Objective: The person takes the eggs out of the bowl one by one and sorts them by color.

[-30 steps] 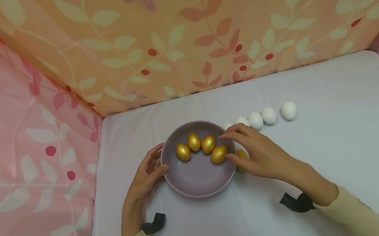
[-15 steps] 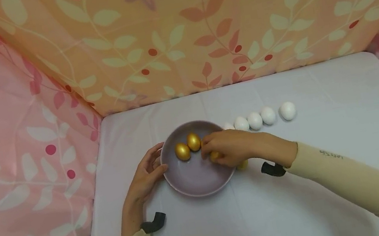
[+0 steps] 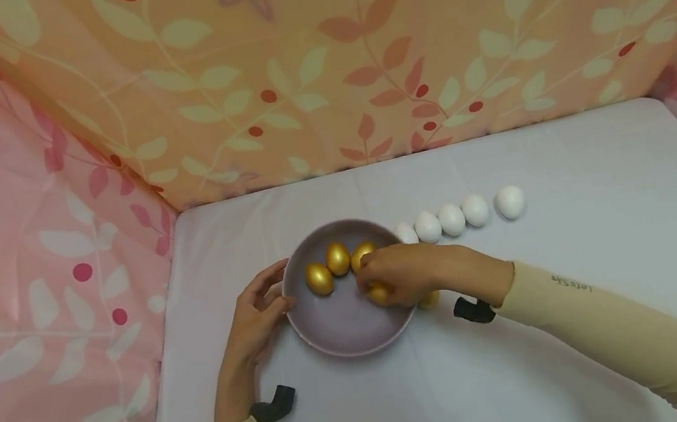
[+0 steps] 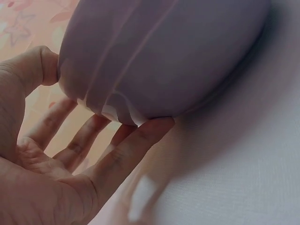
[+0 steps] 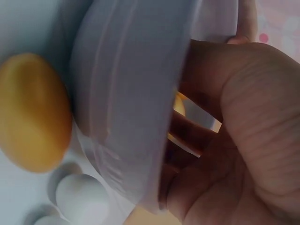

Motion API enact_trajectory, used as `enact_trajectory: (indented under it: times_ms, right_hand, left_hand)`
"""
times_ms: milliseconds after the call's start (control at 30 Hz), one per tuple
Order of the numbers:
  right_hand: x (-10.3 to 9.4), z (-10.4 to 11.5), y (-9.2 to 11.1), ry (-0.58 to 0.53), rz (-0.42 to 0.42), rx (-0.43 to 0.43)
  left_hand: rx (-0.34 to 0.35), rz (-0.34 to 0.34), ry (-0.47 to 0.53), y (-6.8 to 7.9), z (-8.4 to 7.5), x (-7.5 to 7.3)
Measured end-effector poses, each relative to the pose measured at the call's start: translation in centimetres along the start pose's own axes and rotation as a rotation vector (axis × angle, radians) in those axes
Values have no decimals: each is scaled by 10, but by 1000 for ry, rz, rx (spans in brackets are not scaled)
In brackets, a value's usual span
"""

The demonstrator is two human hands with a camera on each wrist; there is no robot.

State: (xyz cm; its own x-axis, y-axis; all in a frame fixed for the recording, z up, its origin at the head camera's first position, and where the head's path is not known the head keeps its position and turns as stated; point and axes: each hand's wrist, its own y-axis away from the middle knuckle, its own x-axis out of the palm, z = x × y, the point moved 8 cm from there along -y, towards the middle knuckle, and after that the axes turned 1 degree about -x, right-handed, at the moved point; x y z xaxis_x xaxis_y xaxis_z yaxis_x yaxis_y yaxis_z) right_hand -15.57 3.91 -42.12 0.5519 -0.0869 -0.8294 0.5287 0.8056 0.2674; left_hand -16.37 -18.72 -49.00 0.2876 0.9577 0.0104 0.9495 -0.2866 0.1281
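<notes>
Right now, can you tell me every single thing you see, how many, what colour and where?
Flat cloth-covered table: one, white, under everything
Round smooth bowl: one, greyish purple, on the table
Shiny oval eggs: five visible, gold, four in the bowl, one outside its right side
Smooth rounded eggs: five, white, in a row toward the right, the last slightly apart
Leaf-printed cloth: pieces uncountable, orange behind, pink at the sides
Curved pieces: two, black, one by each wrist
Long sleeves: two, cream, on the arms
Left hand: one, bare, holding the bowl's edge
Right hand: one, bare, in the bowl, holding a gold egg
</notes>
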Motion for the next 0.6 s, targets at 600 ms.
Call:
enact_trajectory:
  times_ms: [600]
  right_hand:
    - [9, 2, -3, -39, -49, -28]
  left_hand:
    - [44, 24, 47, 4, -2, -9]
